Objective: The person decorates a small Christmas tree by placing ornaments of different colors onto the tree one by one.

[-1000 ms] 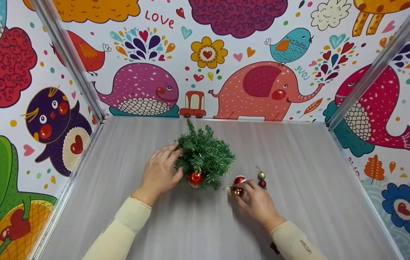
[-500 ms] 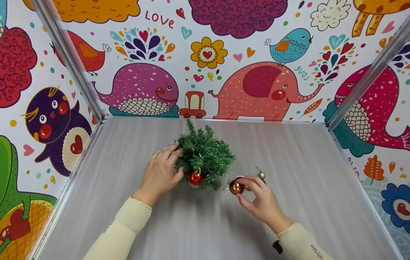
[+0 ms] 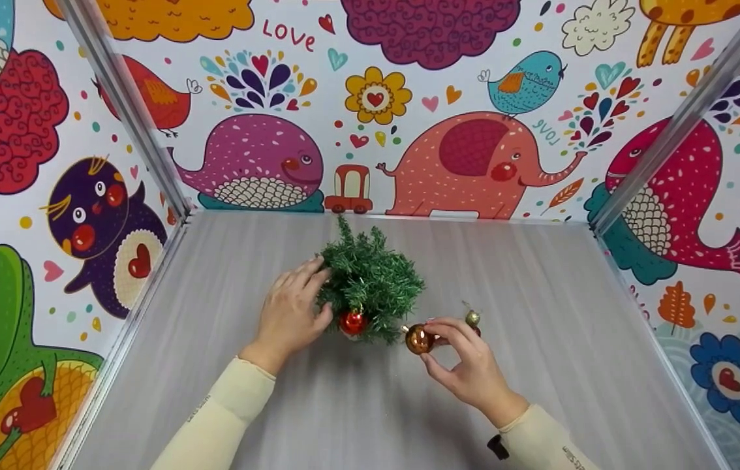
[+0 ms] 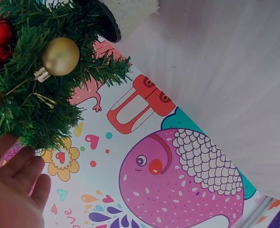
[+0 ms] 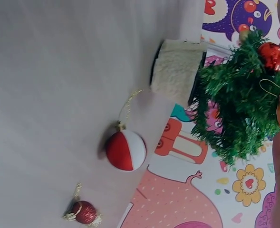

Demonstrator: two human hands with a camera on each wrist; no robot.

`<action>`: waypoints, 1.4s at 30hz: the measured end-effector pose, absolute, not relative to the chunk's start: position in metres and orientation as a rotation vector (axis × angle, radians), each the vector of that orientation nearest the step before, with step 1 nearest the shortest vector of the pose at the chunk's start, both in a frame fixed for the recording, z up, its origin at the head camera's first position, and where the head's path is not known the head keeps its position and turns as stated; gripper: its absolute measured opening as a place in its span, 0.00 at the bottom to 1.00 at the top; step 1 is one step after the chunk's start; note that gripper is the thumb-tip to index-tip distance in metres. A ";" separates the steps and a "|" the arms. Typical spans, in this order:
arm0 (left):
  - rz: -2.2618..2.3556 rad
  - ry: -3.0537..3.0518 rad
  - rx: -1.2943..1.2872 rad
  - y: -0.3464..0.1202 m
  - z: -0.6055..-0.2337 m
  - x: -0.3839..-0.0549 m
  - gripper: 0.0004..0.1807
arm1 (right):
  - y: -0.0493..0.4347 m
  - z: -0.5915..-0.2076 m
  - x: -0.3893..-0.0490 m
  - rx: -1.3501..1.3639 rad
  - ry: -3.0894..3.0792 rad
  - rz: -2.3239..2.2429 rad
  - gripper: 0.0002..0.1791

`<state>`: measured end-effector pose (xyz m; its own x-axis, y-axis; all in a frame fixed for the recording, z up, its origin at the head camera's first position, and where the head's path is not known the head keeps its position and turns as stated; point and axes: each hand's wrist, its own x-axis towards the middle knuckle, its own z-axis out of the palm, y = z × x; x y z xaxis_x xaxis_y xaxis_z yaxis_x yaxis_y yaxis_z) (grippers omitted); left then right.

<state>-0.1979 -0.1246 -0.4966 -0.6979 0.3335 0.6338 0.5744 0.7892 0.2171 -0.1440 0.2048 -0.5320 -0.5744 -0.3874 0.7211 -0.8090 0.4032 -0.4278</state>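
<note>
A small green Christmas tree (image 3: pixel 376 277) stands on the table, its pale base (image 5: pixel 177 70) showing in the right wrist view. My left hand (image 3: pixel 295 310) rests against the tree's left side, fingers extended among the branches. A shiny red ball ornament (image 3: pixel 352 322) hangs at the front, and a matte gold ball (image 4: pixel 61 57) shows in the left wrist view. Just right of the tree, my right hand (image 3: pixel 474 365) pinches a shiny copper-coloured ball ornament (image 3: pixel 419 339) between thumb and fingers. Its gold loop (image 5: pixel 269 88) points toward the tree.
A red-and-white ball ornament (image 5: pixel 125 150) lies on the table, mostly hidden by the right hand in the head view. Beyond it are a small gold ball (image 3: pixel 472 318) and a small dark red ball (image 5: pixel 85 212). Printed wall panels (image 3: pixel 370 163) border the grey table (image 3: pixel 513 267).
My right hand has picked the copper ball up from beside the other ornaments and brought it slightly left, turning its cap toward the tree. The left hand stays at the tree.
</note>
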 end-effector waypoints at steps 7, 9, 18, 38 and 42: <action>-0.546 -2.378 -0.685 -0.123 -0.496 -0.197 0.29 | 0.196 -0.529 -0.145 1.015 -2.095 1.070 0.31; -0.546 -2.377 -0.690 -0.123 -0.496 -0.197 0.29 | 0.193 -0.527 -0.145 1.019 -2.081 1.076 0.31; -0.557 -2.310 -0.722 -0.118 -0.495 -0.194 0.26 | 0.179 -0.505 -0.138 0.996 -2.061 1.100 0.28; -0.439 -2.071 -1.070 -0.085 -0.487 -0.186 0.24 | 0.158 -0.484 -0.133 0.978 -1.974 1.274 0.28; -0.416 -2.106 -1.079 -0.080 -0.487 -0.186 0.21 | 0.158 -0.483 -0.131 0.964 -1.973 1.326 0.27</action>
